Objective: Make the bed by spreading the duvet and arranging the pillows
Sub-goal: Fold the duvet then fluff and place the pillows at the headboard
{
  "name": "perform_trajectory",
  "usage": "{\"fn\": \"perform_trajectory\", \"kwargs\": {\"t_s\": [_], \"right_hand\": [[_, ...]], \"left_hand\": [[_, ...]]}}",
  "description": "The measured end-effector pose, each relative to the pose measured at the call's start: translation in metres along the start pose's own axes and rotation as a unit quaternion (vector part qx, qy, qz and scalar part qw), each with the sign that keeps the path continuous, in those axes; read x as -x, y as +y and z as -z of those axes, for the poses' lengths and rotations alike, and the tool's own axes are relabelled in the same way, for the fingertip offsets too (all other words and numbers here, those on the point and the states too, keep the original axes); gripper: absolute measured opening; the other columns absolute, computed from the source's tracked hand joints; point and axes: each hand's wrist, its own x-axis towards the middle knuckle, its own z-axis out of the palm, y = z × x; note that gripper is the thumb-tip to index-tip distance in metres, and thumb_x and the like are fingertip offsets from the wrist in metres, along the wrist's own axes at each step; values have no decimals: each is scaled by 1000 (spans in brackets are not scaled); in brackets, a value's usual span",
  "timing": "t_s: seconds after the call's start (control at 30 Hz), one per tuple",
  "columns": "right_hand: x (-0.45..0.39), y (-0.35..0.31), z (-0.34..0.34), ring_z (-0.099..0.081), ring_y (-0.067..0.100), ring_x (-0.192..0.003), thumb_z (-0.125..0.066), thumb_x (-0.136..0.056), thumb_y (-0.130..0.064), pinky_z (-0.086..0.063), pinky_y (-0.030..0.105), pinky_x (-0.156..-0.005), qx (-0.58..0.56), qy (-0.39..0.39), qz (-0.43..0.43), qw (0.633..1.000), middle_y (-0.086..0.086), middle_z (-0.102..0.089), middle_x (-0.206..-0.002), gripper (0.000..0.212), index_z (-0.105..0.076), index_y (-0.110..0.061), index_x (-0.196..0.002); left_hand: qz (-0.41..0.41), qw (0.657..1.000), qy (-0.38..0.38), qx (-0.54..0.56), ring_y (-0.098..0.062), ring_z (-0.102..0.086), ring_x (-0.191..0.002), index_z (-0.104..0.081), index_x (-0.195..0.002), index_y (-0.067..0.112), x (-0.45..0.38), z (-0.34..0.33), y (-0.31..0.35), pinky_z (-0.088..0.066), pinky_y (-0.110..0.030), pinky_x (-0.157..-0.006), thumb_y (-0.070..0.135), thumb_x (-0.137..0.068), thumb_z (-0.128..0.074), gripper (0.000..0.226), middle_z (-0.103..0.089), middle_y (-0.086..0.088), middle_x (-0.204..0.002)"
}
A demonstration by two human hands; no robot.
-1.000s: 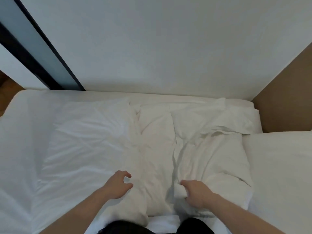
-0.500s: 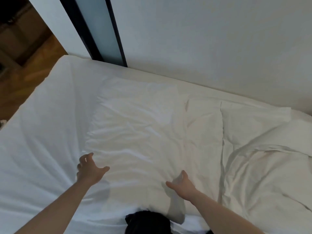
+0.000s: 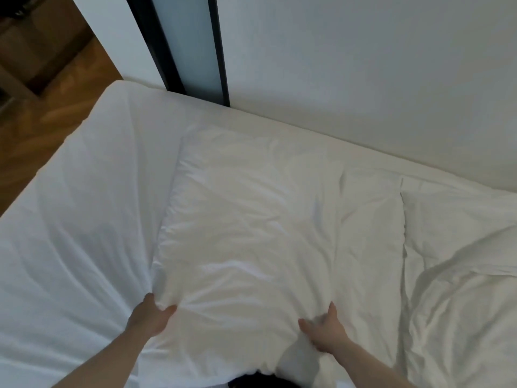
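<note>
A white pillow [image 3: 265, 228] lies flat in the middle of the bed, on the white sheet [image 3: 78, 219]. My left hand [image 3: 152, 315] grips the pillow's near left corner, the fabric bunched in its fingers. My right hand [image 3: 324, 329] grips the pillow's near edge further right, fingers dug into the cloth. A second white pillow or crumpled duvet [image 3: 461, 261] lies to the right, touching the first one.
A white wall [image 3: 363, 65] runs along the bed's far side, with a dark-framed frosted panel [image 3: 190, 46] at its left. Wooden floor [image 3: 42, 113] shows beyond the bed's left edge. Dark clothing [image 3: 251, 382] shows at the bottom.
The view has swung left. Both hands moved from hovering open above the bedding to taking hold of the left pillow's near edge.
</note>
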Motion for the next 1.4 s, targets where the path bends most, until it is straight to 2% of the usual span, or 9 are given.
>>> {"fn": "perform_trajectory", "kwargs": {"t_s": [0.13, 0.33, 0.47, 0.57, 0.77, 0.93, 1.13, 1.23, 1.4], "right_hand": [[14, -26, -4, -65, 27, -107, -71, -84, -28, -54, 38, -93, 13, -5, 53, 998, 5, -69, -117, 48, -55, -19, -128], [63, -59, -33, -55, 17, -53, -62, -90, -6, -42, 30, -50, -142, -118, 111, 976, 3, -60, -65, 18, -58, -11, -106], [44, -30, -42, -61, 22, -62, -64, -84, -18, -52, 36, -61, -56, -93, 60, 992, 5, -66, -76, 38, -51, -11, -120], [31, -18, -30, -68, 25, -97, -73, -77, -31, -58, 39, -83, -24, -35, 46, 998, -3, -66, -105, 79, -33, -18, -144], [20, -43, 6, -54, 26, -133, -87, -63, -58, -47, 39, -106, -54, 12, 97, 994, 2, -49, -150, 125, -16, -27, -160], [-1, -65, 3, -50, 23, -137, -88, -60, -62, -41, 38, -114, -171, 19, 102, 980, 1, -45, -155, 133, -11, -23, -161], [-12, -65, -34, -62, -3, -111, -71, -76, -13, -46, 14, -90, -220, 7, 153, 963, -22, -61, -125, 91, -30, -38, -154], [-18, -58, -43, -52, -29, -103, -63, -77, -1, -47, 7, -91, -240, 0, 182, 954, -31, -56, -123, 83, -35, -41, -144], [-7, -78, -52, -63, 1, -112, -56, -72, -8, -51, 24, -98, -234, -63, 244, 939, -11, -69, -121, 70, -52, -39, -135]], "left_hand": [[-81, 991, 35, -100, -29, -65, -108, -57, -128, 25, 0, 32, -8, -53, -40, -90, 46, -97, -53, 38, -69, -3, -119], [-118, 967, 223, -27, -35, -60, -64, -47, -84, 25, 38, 63, -57, -47, -39, -59, 24, -95, -59, 16, -60, -3, -68], [-14, 990, 128, -47, -33, -57, -77, -52, -98, 19, 26, 52, -50, -51, -42, -73, 25, -95, -56, 8, -64, -11, -88], [25, 993, 73, -91, -38, -61, -103, -49, -123, 9, 8, 51, -6, -56, -46, -87, 30, -81, -70, 51, -57, -16, -117], [-279, 951, 117, -58, -30, -51, -121, -54, -125, 19, 32, 67, 185, -46, -41, -98, 33, -81, -73, 50, -48, -7, -129], [-386, 916, 91, -57, -24, -47, -124, -48, -128, 23, 59, 36, 350, -44, -39, -97, 50, -77, -74, 63, -40, 0, -134], [-340, 923, 128, -125, -32, -42, -135, -20, -152, 23, 21, 8, 452, -42, -47, -104, 70, -64, -79, 116, -13, -2, -160], [-334, 920, 128, -160, -34, -58, -121, -39, -142, 16, -10, 11, 459, -50, -42, -94, 49, -76, -79, 84, -40, -8, -143], [-381, 894, 169, -164, -34, -69, -100, -69, -97, 22, -22, 46, 436, -54, -35, -76, 18, -80, -64, 17, -72, -8, -104]]}}
